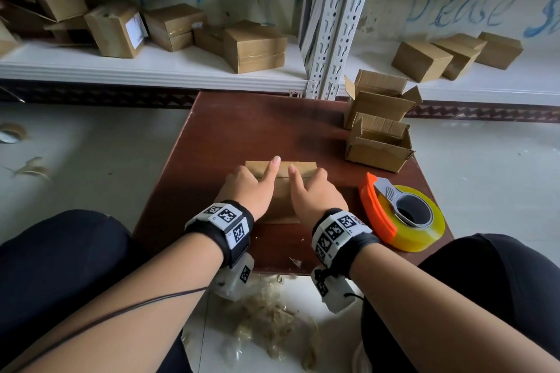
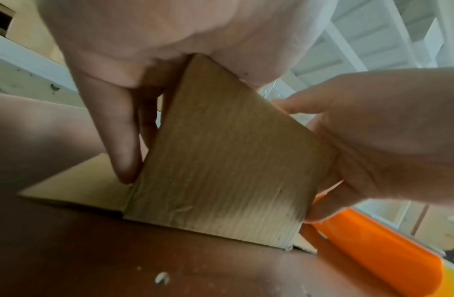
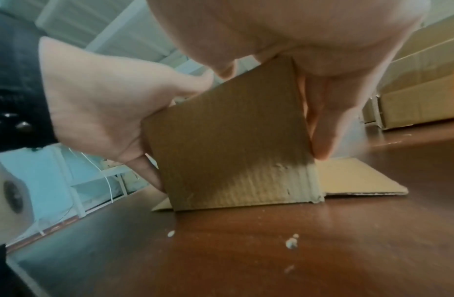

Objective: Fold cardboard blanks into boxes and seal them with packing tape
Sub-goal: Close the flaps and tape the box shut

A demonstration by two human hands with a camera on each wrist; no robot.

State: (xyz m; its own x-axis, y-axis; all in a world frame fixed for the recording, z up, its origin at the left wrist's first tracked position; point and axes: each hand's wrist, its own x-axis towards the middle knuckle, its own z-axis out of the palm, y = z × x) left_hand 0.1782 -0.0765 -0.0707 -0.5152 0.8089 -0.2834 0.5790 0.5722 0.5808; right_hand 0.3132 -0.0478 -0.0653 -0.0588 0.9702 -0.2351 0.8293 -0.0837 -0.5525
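- Standing mid-table, a brown corrugated cardboard blank point(image 1: 280, 191) is gripped from both sides; its side flaps lie flat on the table point(image 1: 242, 127), a dark red-brown wood surface with a slight sheen.
- Fluting lines and a few dents are seen on the near panel in the wrist views; the bottom edge is rough-cut.
- The left hand point(image 1: 248, 191) is clamped on the left side of the blank: index finger laid straight over the top, other fingers down the side wall.
- The right hand point(image 1: 315, 194) is mirrored on the right side, index finger also extended across the top, the rest wrapped round the edge.
- Both grips are narrow, closed on the cardboard.
- A roll of clear yellowish tape in an orange plastic dispenser point(image 1: 403, 215) with a grey metal cutter is lying just right of the right hand, not touched.
- Two open boxes point(image 1: 378, 133), flaps up, are stacked at the far right corner of the table.
- Closed boxes point(image 1: 254, 45) are scattered on white metal shelves point(image 1: 151, 70); one carries a white label, unreadable.
- "Please" is written in blue on the back wall; a shelf tag reads "3-4".
- Scraps of tape are littered on the floor near the knees.
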